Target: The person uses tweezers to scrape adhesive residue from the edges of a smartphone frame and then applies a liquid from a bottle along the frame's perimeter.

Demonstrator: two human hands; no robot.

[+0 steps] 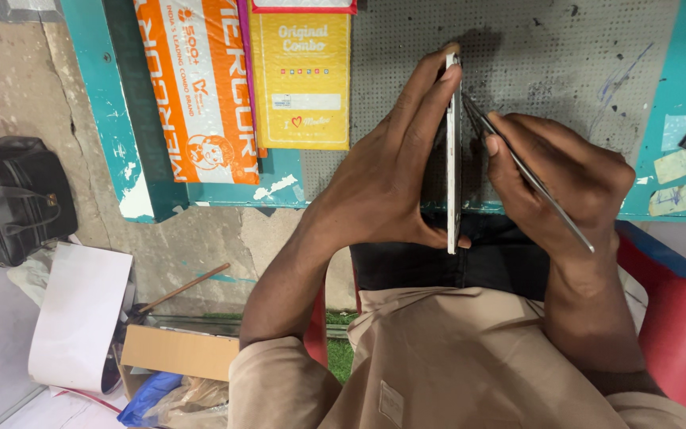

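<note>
Orange packet beside yellow packet (both flat)

A thin flat panel stands on edge between the hands, the left hand flat against one face, the right hand on the other side holding tweezers tipped toward it. Beyond the left hand, two packets lie on the counter. A bag sits far left on the floor.
</note>
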